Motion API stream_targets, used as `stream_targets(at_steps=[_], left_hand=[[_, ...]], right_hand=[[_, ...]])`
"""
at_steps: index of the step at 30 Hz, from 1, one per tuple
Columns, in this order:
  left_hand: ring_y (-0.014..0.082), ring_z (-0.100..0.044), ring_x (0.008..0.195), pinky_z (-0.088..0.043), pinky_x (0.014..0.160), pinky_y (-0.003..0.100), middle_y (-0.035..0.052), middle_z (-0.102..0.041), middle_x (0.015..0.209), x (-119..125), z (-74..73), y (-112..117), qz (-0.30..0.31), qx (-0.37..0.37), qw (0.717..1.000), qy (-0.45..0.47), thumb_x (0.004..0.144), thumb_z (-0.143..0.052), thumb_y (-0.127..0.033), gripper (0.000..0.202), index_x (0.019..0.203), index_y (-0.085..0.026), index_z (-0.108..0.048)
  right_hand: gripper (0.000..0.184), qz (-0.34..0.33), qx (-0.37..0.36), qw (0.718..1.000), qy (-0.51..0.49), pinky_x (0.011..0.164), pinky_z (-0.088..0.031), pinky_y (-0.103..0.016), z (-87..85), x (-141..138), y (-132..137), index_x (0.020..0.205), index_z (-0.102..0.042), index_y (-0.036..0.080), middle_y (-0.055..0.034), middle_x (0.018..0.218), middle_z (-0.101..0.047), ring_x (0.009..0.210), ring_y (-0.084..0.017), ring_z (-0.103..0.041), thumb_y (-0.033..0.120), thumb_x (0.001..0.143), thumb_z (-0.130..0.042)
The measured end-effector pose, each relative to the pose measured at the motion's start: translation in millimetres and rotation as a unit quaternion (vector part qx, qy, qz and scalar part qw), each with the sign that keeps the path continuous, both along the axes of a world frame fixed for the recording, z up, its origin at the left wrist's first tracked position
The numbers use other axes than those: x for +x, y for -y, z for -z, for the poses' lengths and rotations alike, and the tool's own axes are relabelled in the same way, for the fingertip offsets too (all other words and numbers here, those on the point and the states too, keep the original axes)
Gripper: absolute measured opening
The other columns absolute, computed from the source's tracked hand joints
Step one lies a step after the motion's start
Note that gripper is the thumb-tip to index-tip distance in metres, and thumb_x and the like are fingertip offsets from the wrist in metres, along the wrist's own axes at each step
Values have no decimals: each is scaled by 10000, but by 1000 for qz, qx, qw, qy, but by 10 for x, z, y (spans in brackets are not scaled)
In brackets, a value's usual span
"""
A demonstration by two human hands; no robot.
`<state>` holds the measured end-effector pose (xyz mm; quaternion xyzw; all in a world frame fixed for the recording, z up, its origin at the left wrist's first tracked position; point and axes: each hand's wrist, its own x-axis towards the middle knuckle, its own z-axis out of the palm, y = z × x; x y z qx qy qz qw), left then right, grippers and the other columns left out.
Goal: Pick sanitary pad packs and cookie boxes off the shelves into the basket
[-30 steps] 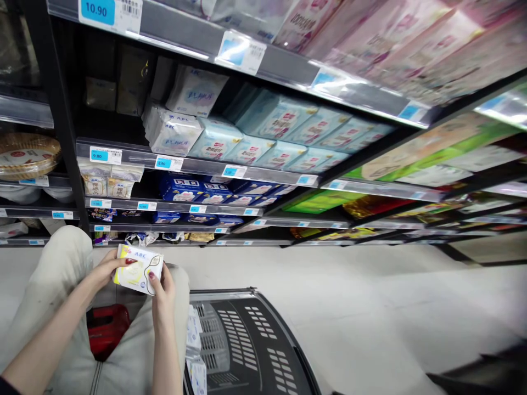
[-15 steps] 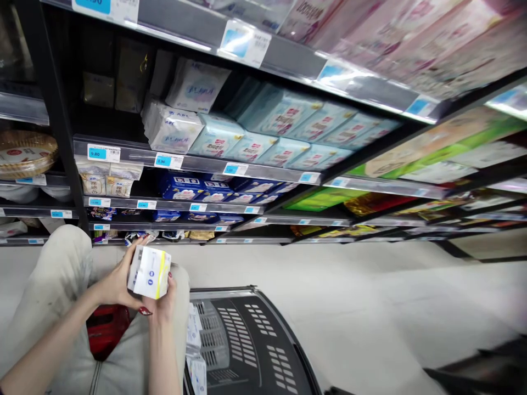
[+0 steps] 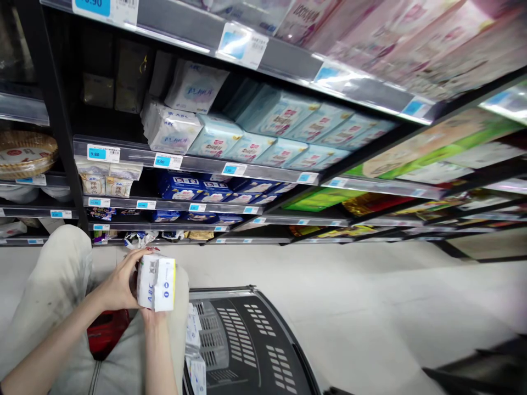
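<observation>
Glossy boxy white pack [image 3: 156, 282] turned end-on, left hand [image 3: 119, 285] and right hand [image 3: 151, 315] clasping it

left hand [image 3: 119, 285] plus right hand [image 3: 151, 315] making two | white pack [image 3: 156, 283] counting one | black basket [image 3: 247, 340] counting one

The white packet [image 3: 156, 283] is hiding nearly all of my right hand [image 3: 153, 318], so I am not seeing how its fingers are lying. The packet's finer print is running too small to read. My forearm and knees are covering part of a red thing [image 3: 105, 334] (what it is, I cannot tell). The bottom edge is cutting off the basket [image 3: 263, 329], the top edge is cutting a price tag [image 3: 107, 8], and the pink packs [image 3: 391, 38] above are smearing into blur.
</observation>
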<state>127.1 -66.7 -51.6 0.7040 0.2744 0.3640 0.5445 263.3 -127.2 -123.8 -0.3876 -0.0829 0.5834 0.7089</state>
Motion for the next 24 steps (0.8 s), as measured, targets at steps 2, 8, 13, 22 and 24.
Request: stream_targets(at_steps=[2, 8, 13, 22, 24], left_hand=[[448, -459, 1583, -318, 1360, 556, 210, -504, 1686, -26, 30, -31, 9, -43, 999, 22, 641, -1030, -347, 1113, 1612, -231, -497], [453, -306, 1669, -342, 1333, 546, 195, -272, 1828, -185, 60, -201, 109, -260, 955, 95, 534, -1095, -439, 1462, 1744, -311, -284], [426, -501, 1542, -461, 1248, 485, 195, -528, 1678, -194, 88, -287, 69, -317, 941, 99, 562, -1070, -537, 1356, 1703, -256, -394], [390, -743, 1149, -610, 951, 419, 126, -828, 1134, -210, 100, -331, -39, -355, 933, 46, 534, -1055, -456, 784, 1195, -167, -746], [396, -729, 1167, -600, 960, 423, 123, -826, 1130, -234, 118, -339, -39, -358, 932, 51, 516, -1053, -424, 752, 1154, -167, -747]], right_hand=[[530, 4, -4, 1000, 16, 1023, -620, -590, -8, 15, 10, 1060, -871, 245, -93, 1134, -859, 1096, -383, -813, 704, 824, -752], [595, 23, -9, 995, 97, 1035, -620, -571, -41, 101, 3, 1064, -833, 214, -145, 1163, -843, 1242, -421, -754, 712, 737, -829], [658, 10, -2, 984, 178, 949, -653, -491, -146, 137, 27, 1302, -724, 235, -140, 1309, -797, 1250, -406, -746, 624, 785, -846], [712, -19, -16, 967, 253, 1082, -589, -539, -171, 144, 20, 1322, -682, 245, -174, 1389, -758, 1245, -371, -744, 608, 748, -897], [718, -35, -10, 968, 248, 1074, -594, -552, -191, 181, 20, 1297, -703, 246, -163, 1336, -783, 1211, -380, -756, 579, 704, -933]])
